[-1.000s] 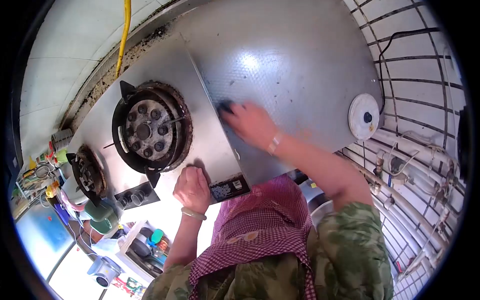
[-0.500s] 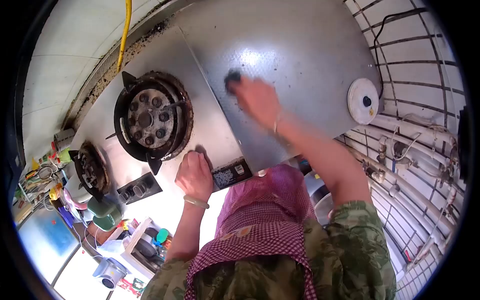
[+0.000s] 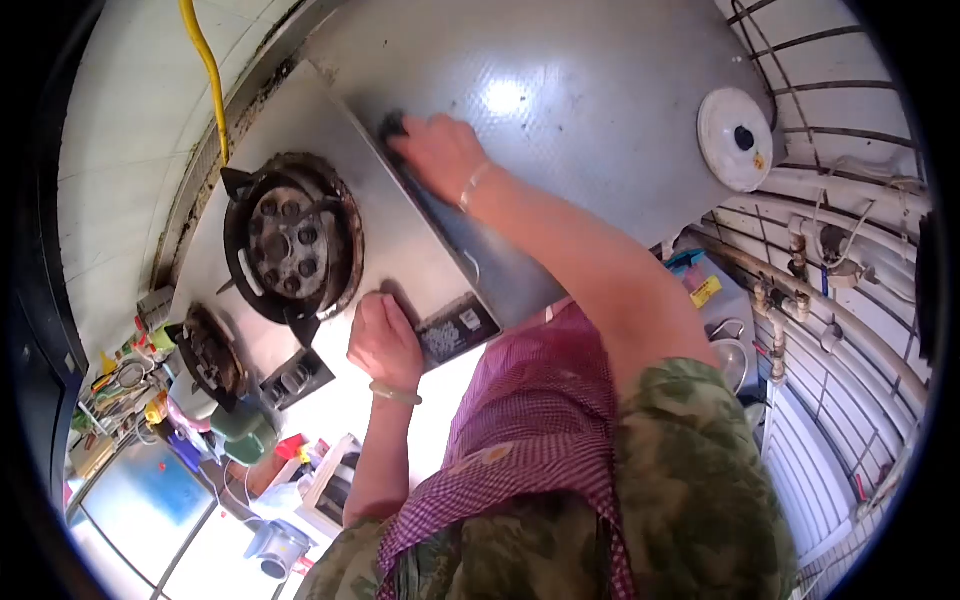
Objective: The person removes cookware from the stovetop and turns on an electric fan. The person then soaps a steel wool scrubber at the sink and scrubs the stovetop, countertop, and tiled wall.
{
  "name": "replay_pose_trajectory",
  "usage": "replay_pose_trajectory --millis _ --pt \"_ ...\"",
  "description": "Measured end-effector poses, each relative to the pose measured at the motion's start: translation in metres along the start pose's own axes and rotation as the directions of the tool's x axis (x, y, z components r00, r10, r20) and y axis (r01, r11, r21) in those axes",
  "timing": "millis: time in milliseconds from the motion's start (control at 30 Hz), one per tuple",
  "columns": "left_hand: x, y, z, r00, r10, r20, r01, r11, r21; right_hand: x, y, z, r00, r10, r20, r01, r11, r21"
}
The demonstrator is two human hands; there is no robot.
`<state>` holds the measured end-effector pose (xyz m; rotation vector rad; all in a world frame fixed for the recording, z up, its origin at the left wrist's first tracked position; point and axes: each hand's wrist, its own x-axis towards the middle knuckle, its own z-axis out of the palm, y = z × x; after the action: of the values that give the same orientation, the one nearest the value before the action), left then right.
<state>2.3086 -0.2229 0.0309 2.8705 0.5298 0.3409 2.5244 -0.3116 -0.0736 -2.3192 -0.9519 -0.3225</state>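
My right hand is closed around a dark scouring pad, pressed to the metal countertop near its seam with the stove. Only part of the pad shows beyond my fingers. On the front part of the gas stove rests my left hand, its fingers curled in, with nothing visible in them. Left of that hand stands the large burner, its black pan support and rusty ring around it. A dark label lies just right of the same hand.
A white lid with a black knob is at the countertop's right end. A yellow hose runs down the wall behind the stove. A smaller burner and control knobs are at left. Pipes line the right wall.
My right hand has moved left with the scouring pad, toward the stove's edge. My left hand stays on the stove. The whole view has shifted and turned slightly.
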Motion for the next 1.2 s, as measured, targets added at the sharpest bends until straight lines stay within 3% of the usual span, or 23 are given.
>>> replay_pose_trajectory --millis 100,167,200,267,333,367,400,433,533,567,633,667,733,767,800,833,933,967,1000,1067,1133,1200 --pt "0.000 -0.001 0.000 1.000 0.000 0.016 0.000 1.000 -0.002 -0.019 -0.018 -0.019 0.911 0.115 0.396 -0.138 0.990 0.031" --pt "-0.001 0.001 -0.001 1.000 -0.006 0.026 0.006 1.000 -0.005 -0.093 -0.027 -0.031 0.874 0.037 0.484 -0.125 0.981 0.151" --pt "-0.001 0.000 -0.002 1.000 -0.006 0.029 0.006 1.000 -0.005 -0.116 -0.042 -0.053 0.824 0.085 0.560 -0.187 0.974 0.128" --pt "-0.002 -0.001 -0.002 1.000 -0.004 0.018 0.004 1.000 0.000 -0.163 -0.047 -0.074 0.828 0.144 0.542 -0.228 0.970 0.089" --pt "-0.003 -0.003 0.000 1.000 -0.007 0.027 0.007 1.000 0.010 -0.163 -0.031 -0.106 0.794 0.327 0.512 -0.319 0.942 -0.107" --pt "-0.005 -0.002 -0.001 0.999 -0.013 0.036 0.013 1.000 0.003 -0.138 -0.022 -0.141 0.677 0.497 0.543 -0.406 0.867 -0.288" --pt "-0.004 -0.001 -0.001 0.999 -0.019 0.043 0.019 1.000 0.000 -0.144 0.000 -0.152 0.760 0.580 0.293 -0.544 0.814 -0.203" --pt "-0.003 -0.002 -0.003 0.999 -0.023 0.043 0.023 1.000 0.000 -0.147 0.015 -0.159 0.762 0.647 0.020 -0.645 0.761 -0.075" --pt "-0.003 -0.002 0.001 1.000 -0.022 0.015 0.021 0.999 0.036 -0.139 -0.004 -0.132 0.617 0.741 0.267 -0.711 0.670 -0.216" --pt "-0.003 0.000 -0.001 1.000 -0.021 0.006 0.021 1.000 0.002 -0.137 -0.030 -0.110 0.723 0.593 0.355 -0.536 0.805 -0.253" --pt "-0.005 -0.004 0.000 1.000 -0.010 0.015 0.010 1.000 0.001 -0.131 -0.052 -0.095 0.808 0.432 0.401 -0.338 0.897 -0.286" --pt "-0.005 -0.004 0.000 1.000 -0.006 0.018 0.006 1.000 -0.006 -0.128 -0.047 -0.095 0.826 0.440 0.351 -0.343 0.888 -0.305" --pt "-0.005 -0.001 -0.001 1.000 0.006 0.027 -0.006 1.000 -0.016 -0.131 -0.006 -0.105 0.774 0.586 0.240 -0.517 0.804 -0.294" --pt "-0.004 -0.001 -0.004 1.000 0.010 0.027 -0.010 1.000 -0.019 -0.147 0.033 -0.127 0.681 0.711 0.176 -0.666 0.701 -0.255" --pt "-0.003 -0.002 -0.004 0.999 0.007 0.031 -0.007 1.000 -0.008 -0.160 0.044 -0.162 0.694 0.720 -0.029 -0.709 0.675 -0.205" --pt "-0.003 -0.002 -0.003 1.000 0.005 0.030 -0.004 1.000 -0.006 -0.173 0.050 -0.182 0.628 0.768 -0.122 -0.766 0.585 -0.266" --pt "-0.003 -0.001 -0.002 1.000 -0.001 0.026 0.001 1.000 -0.002 -0.177 0.055 -0.170 0.641 0.766 -0.040 -0.681 0.544 -0.491" --pt "-0.004 -0.002 -0.003 1.000 -0.001 0.025 0.001 1.000 -0.009 -0.176 0.054 -0.134 0.605 0.785 0.135 -0.646 0.582 -0.493" --pt "-0.004 -0.002 -0.002 1.000 0.004 0.027 -0.003 1.000 -0.015 -0.163 0.036 -0.120 0.746 0.620 0.243 -0.486 0.756 -0.438" --pt "-0.006 -0.001 -0.005 1.000 0.006 0.024 -0.005 0.999 -0.037 -0.132 0.035 -0.132 0.861 0.469 0.196 -0.399 0.862 -0.313" --pt "-0.003 0.002 -0.005 1.000 -0.009 0.025 0.010 0.999 -0.037 -0.094 0.098 -0.149 0.729 0.682 0.062 -0.606 0.685 -0.404" --pt "0.000 0.004 -0.007 0.999 -0.024 0.045 0.026 0.999 -0.044 -0.073 0.146 -0.168 0.755 0.606 -0.249 -0.655 0.693 -0.300"
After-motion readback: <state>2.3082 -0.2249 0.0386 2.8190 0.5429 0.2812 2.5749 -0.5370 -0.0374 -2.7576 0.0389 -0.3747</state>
